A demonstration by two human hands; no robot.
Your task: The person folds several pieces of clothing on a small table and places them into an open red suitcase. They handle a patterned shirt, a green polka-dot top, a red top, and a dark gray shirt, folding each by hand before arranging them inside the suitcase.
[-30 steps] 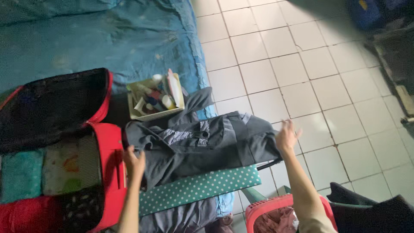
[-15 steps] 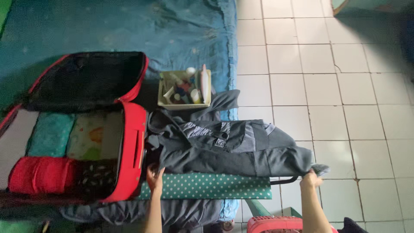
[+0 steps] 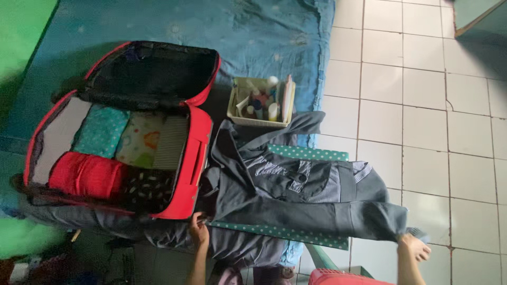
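A dark grey garment with striped panels (image 3: 296, 198) lies spread over a green polka-dot board (image 3: 311, 154). My left hand (image 3: 199, 231) grips the garment's near edge beside the red suitcase (image 3: 193, 158). My right hand (image 3: 414, 247) holds the garment's other end out over the white floor tiles. The suitcase lies open and holds rolled and folded clothes: a red roll (image 3: 87, 176), a teal piece (image 3: 100, 131) and a dotted dark piece (image 3: 148, 189).
A small beige box of bottles and tubes (image 3: 261, 103) sits on the blue mat (image 3: 222, 26) behind the garment. A pink basket rim (image 3: 343, 277) shows at the bottom edge. White floor tiles (image 3: 438, 105) fill the right side.
The view has swung left, so the suitcase sits more central. Both hands have drawn the garment's near edge toward me and stretched it out longer along the board.
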